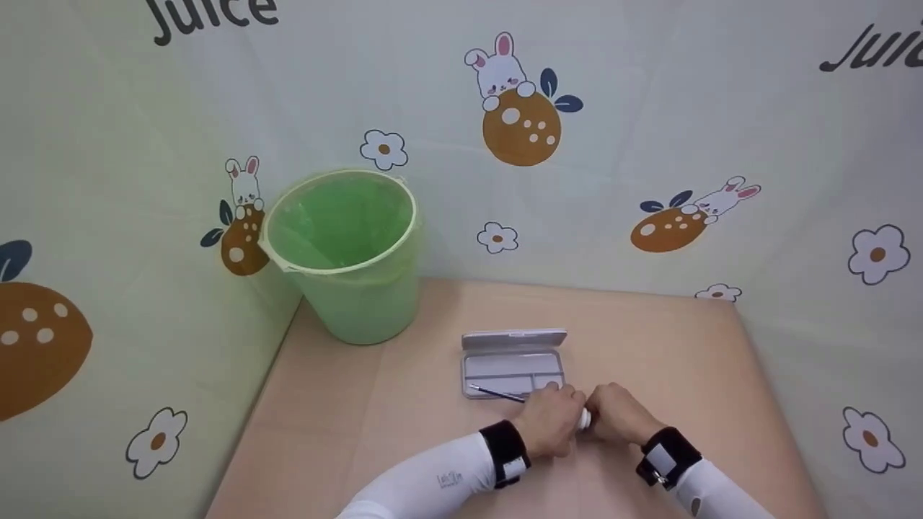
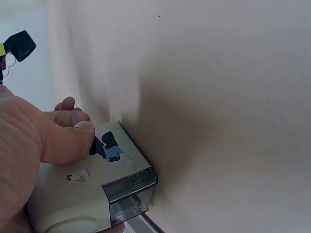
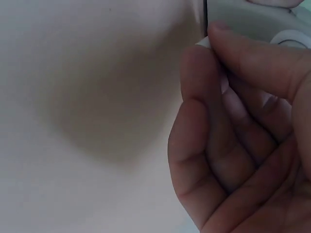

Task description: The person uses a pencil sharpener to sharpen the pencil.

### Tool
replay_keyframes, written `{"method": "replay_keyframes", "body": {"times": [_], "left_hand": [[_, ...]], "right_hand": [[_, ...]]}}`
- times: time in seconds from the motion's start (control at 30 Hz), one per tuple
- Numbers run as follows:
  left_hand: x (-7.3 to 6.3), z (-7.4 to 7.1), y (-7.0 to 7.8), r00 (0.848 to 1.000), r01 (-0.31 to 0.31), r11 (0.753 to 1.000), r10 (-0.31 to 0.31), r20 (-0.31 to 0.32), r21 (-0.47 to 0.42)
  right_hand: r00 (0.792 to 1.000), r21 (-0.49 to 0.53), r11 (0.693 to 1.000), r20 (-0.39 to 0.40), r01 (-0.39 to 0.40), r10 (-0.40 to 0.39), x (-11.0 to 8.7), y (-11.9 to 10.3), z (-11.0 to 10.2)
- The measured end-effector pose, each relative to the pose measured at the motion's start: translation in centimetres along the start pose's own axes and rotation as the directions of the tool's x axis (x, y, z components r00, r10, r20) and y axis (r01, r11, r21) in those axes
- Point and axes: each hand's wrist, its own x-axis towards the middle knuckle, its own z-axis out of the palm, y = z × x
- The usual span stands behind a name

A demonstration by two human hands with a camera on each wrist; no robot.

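Observation:
A white pencil sharpener [image 2: 73,199] with small printed pictures and a see-through drawer [image 2: 133,201] is gripped by my left hand [image 1: 551,418]. In the head view that hand covers most of it; only a white round part [image 1: 585,419] shows. Beside it my right hand [image 1: 620,414] is curled. In the right wrist view its thumb and forefinger pinch a small white crank handle [image 3: 204,42], mostly hidden by the fingers. A dark pencil [image 1: 497,393] with a pale end juts out leftward from behind the left hand, overlapping the front of the grey pencil case [image 1: 505,362].
The pencil case's lid [image 1: 513,339] stands raised behind its divided tray. A green bucket [image 1: 368,303] stands at the back left corner of the tan table [image 1: 389,418]. Printed cloth [image 1: 433,94] hangs along the back and sides.

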Motion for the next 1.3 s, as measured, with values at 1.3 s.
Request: {"method": "replay_keyframes", "body": {"times": [1.3], "left_hand": [[-4.7, -0.7, -6.5, 0.997, 0.059, 0.949, -0.072, -0.030, -0.309]], "right_hand": [[0.991, -0.196, 0.974, -0.051, 0.114, -0.126, 0.4, -4.5, -1.1]]}}
